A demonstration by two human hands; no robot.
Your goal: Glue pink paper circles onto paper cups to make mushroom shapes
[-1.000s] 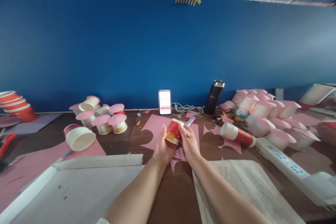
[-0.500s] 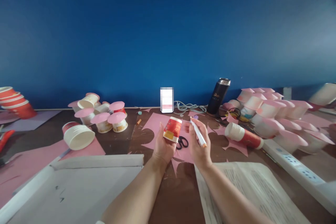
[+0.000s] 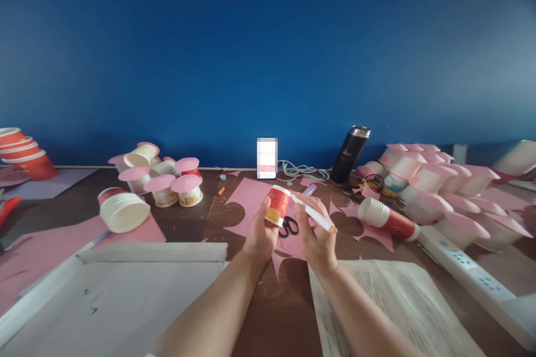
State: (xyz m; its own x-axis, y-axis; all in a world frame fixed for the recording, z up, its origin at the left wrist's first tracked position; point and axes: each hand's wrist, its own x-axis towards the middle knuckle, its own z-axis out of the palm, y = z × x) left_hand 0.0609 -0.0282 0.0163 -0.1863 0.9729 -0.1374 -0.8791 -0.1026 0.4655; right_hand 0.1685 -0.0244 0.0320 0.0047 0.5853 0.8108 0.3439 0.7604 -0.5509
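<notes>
My left hand (image 3: 260, 237) is closed around a red paper cup (image 3: 277, 204) with a gold patch, held tilted above the table. In my right hand (image 3: 317, 240) is a white marker (image 3: 316, 215) with an orange end, gripped like a pen. Its tip points at the cup's upper right side; whether it touches cannot be made out. Beneath the hands lie black-handled scissors (image 3: 288, 227) on a cut pink paper sheet (image 3: 247, 195). A purple marker cap or pen (image 3: 310, 189) rests just behind my right hand.
Pink-topped paper cups (image 3: 187, 188) cluster at the left, and more (image 3: 435, 173) at the right. A stack of cups (image 3: 389, 220) lies near the power strip (image 3: 469, 265). A black flask (image 3: 350, 153) and a phone (image 3: 267, 159) stand by the blue wall. A white box lid (image 3: 151, 290) is front left.
The marker has swung down and left, its tip now close to the cup. The cup has turned slightly, and a dark mark shows on it. The view has shifted a little.
</notes>
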